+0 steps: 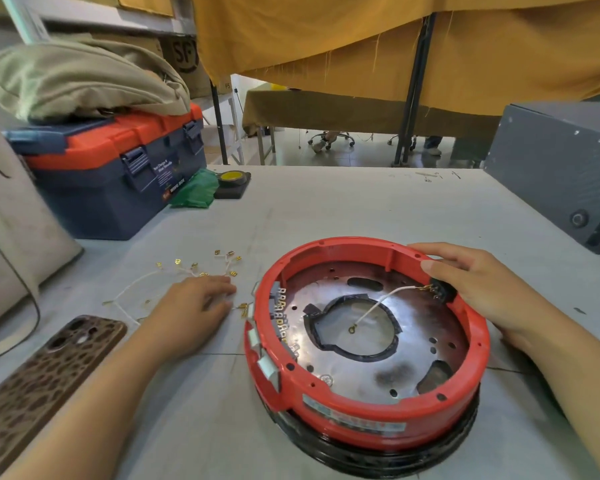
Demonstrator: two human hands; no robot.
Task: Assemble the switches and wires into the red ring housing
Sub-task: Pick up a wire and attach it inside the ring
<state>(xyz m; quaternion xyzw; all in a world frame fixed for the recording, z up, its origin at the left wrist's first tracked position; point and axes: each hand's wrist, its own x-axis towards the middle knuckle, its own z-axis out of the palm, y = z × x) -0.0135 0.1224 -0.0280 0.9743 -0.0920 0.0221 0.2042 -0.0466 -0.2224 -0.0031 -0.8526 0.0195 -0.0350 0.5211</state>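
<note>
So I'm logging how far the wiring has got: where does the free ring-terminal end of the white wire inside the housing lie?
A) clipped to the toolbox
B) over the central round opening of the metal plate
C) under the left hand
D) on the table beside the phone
B: the white wire runs from the black switch at the red ring housing wall, under the right hand, and its ring terminal lies over the plate's central opening.

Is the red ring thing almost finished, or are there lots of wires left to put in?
Partly done. A row of switches already sits inside the red ring housing, and one white wire runs from a black part at the rim, which the right hand steadies. The left hand rests on the loose wires lying on the table. Those still have to go in, so quite a bit is left.
</note>
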